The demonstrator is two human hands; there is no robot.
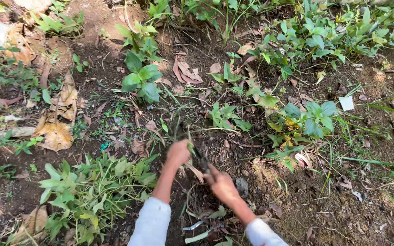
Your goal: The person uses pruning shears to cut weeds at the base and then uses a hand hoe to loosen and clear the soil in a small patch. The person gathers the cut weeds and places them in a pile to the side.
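Note:
My left hand (178, 154) is closed around a thin bunch of weed stems (178, 130) that rise from the soil just above it. My right hand (222, 186) is closed on the handle of a dark tool (201, 161) whose blade points up-left toward the base of those stems, between the two hands. Both arms wear white sleeves (153, 223). The tool's blade is partly hidden by leaves and by my left hand.
Brown soil (324, 205) covers the ground on the right. A pile of pulled green weeds (92, 191) lies at lower left. Dry brown leaves (58, 130) lie at left. Leafy plants (313, 120) grow at right and along the top (142, 77).

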